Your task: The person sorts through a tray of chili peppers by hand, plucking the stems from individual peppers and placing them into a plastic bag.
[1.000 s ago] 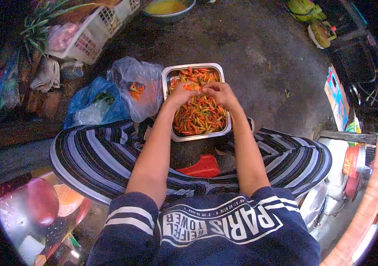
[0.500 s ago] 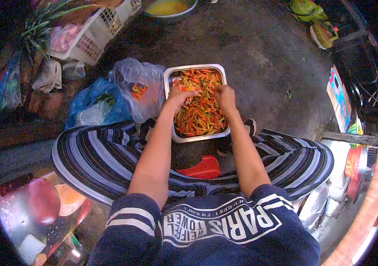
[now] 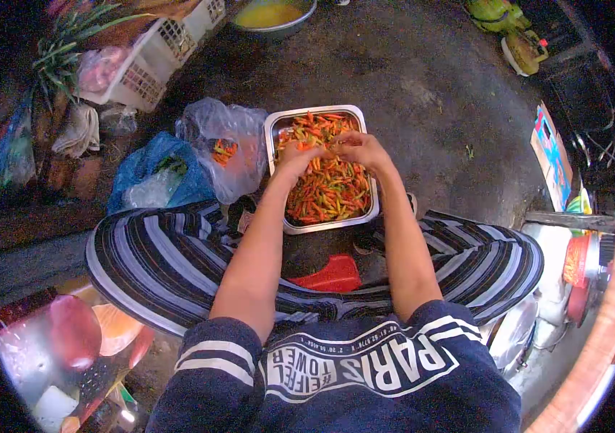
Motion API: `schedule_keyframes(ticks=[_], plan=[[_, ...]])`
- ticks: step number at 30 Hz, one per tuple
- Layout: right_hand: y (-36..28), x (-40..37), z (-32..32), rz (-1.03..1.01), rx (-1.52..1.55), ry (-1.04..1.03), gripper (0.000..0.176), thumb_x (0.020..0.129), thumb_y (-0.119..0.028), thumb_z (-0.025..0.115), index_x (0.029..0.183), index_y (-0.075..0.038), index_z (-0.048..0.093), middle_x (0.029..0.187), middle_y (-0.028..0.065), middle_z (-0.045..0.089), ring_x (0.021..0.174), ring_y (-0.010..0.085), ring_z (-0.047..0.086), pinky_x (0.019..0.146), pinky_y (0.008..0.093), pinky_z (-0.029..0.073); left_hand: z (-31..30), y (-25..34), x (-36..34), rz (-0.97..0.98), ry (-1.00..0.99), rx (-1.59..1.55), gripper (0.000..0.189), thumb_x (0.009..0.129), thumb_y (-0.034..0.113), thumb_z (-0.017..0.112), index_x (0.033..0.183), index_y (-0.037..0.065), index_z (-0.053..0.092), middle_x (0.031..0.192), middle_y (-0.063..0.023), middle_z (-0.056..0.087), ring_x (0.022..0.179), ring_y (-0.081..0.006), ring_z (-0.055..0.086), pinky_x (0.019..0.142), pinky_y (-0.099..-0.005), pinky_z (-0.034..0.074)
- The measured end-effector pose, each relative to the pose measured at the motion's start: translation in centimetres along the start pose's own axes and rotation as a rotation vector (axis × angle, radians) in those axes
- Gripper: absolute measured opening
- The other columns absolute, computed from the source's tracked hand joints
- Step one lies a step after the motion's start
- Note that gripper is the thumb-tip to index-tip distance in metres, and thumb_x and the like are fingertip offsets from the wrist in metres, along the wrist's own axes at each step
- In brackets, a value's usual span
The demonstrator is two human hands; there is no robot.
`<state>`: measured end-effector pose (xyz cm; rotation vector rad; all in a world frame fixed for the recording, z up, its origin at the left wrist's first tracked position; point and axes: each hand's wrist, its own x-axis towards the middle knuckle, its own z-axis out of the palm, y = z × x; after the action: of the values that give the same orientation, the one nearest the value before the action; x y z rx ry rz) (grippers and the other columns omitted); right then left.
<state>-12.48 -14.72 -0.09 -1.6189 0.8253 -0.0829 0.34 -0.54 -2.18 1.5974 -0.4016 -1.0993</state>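
A steel tray point(image 3: 332, 227) full of small red, orange and green chili peppers point(image 3: 329, 189) is on the floor in front of me. Over its left side, my left hand point(image 3: 297, 160) is closed around some chili peppers, mostly covered by the fingers. My right hand point(image 3: 366, 151) reaches in from the right with its fingertips pinched close to my left thumb. Whatever lies in that pinch is too small to make out.
Left of the tray lie a clear plastic bag point(image 3: 239, 169) with chili peppers and a blue bag point(image 3: 152, 173) with greens. A red plastic object point(image 3: 332, 274) is between my legs. A white basket point(image 3: 138, 86) and a basin point(image 3: 275, 16) of yellowish liquid stand farther off.
My right hand has moved left and slightly up, from the tray's right side to my left fingertips. My left hand has shifted only slightly.
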Motion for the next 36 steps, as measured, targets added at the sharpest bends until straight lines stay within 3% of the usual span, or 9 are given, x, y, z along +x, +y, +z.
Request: schedule_keyframes(ticks=[5,11,17,19,21,23,29,31,36], plan=[[-2.1,-1.3,0.2,0.025,0.251,-0.055,0.018,0.077,-0.012,0.063,0.086,0.003,0.059,0.082,0.0077,0.062,0.073,0.0117,0.06,0.067,0.0234,0.05,0.1,0.6,-0.1,-0.061,-0.003,0.01,0.031,0.067,0.022,0.072,0.091,0.006,0.06,0.059,0.0006,0.053,0.043,-0.0081,0.044,0.038,-0.0218,0.033],[-1.9,-0.8,-0.1,-0.148,-0.177,-0.011,0.012,0.078,-0.012,0.061,0.081,0.0,0.06,0.079,0.005,0.062,0.068,0.0107,0.057,0.062,0.0226,0.047,0.1,1.4,-0.6,0.031,-0.189,0.08,0.04,0.068,0.024,0.074,0.1,0.006,0.058,0.067,-0.0006,0.057,0.051,-0.0065,0.047,0.042,-0.0212,0.035],[-3.8,-2.2,1.2,0.053,0.234,0.036,0.01,0.079,-0.011,0.059,0.083,-0.002,0.059,0.079,0.0038,0.06,0.07,0.011,0.056,0.064,0.0225,0.045,0.0,3.0,-0.9,0.016,-0.162,0.249,0.048,0.067,0.028,0.075,0.104,0.004,0.057,0.074,-0.004,0.059,0.052,-0.008,0.048,0.044,-0.023,0.038],[-1.8,-0.9,1.1,0.128,0.548,-0.022,0.011,0.081,-0.009,0.056,0.088,-0.001,0.056,0.081,0.0043,0.059,0.07,0.0129,0.056,0.064,0.024,0.046,-0.1,-0.3,1.6,0.12,-0.196,0.225,0.049,0.067,0.029,0.074,0.106,0.004,0.057,0.075,-0.0044,0.059,0.054,-0.009,0.049,0.046,-0.0235,0.04],[-3.2,-1.8,1.1,0.213,0.585,-0.003,0.01,0.082,-0.007,0.053,0.09,-0.001,0.054,0.083,0.0054,0.058,0.07,0.0131,0.057,0.063,0.0232,0.047,-0.5,-0.5,2.0,0.226,-0.221,0.203,0.05,0.068,0.03,0.074,0.107,0.004,0.057,0.076,-0.0048,0.059,0.056,-0.0099,0.05,0.047,-0.0241,0.041],[0.1,0.0,-0.1,0.237,0.725,-0.245,0.009,0.082,-0.008,0.054,0.089,-0.002,0.055,0.082,0.0047,0.058,0.069,0.0115,0.056,0.063,0.0206,0.047,-0.6,1.9,0.0,0.142,-0.294,0.257,0.048,0.067,0.029,0.074,0.105,0.005,0.059,0.079,-0.0043,0.06,0.061,-0.011,0.053,0.05,-0.0243,0.042],[-1.8,-1.3,1.3,0.27,0.875,-0.297,0.007,0.082,-0.008,0.056,0.086,-0.002,0.056,0.072,0.0018,0.057,0.063,0.0087,0.054,0.056,0.0184,0.048,-1.6,3.1,-1.4,0.082,-0.291,0.2,0.038,0.069,0.027,0.073,0.099,0.006,0.061,0.075,-0.0014,0.06,0.061,-0.0092,0.052,0.05,-0.0235,0.041],[-1.8,-0.9,2.0,0.365,0.948,-0.163,0.007,0.082,-0.008,0.056,0.084,-0.001,0.056,0.07,0.0019,0.056,0.06,0.0082,0.054,0.052,0.0166,0.046,-2.1,2.9,-1.6,0.04,-0.32,0.013,0.036,0.069,0.025,0.072,0.098,0.008,0.061,0.074,0.001,0.059,0.055,-0.0058,0.048,0.045,-0.0212,0.037],[-0.8,-0.3,2.8,0.333,0.98,-0.229,0.009,0.083,-0.008,0.054,0.085,0.001,0.053,0.071,0.0043,0.055,0.059,0.0074,0.053,0.049,0.0159,0.045,-1.1,1.7,-2.5,-0.001,-0.235,-0.215,0.028,0.07,0.02,0.071,0.094,0.01,0.061,0.074,0.0032,0.059,0.051,-0.0034,0.045,0.04,-0.0172,0.03]])
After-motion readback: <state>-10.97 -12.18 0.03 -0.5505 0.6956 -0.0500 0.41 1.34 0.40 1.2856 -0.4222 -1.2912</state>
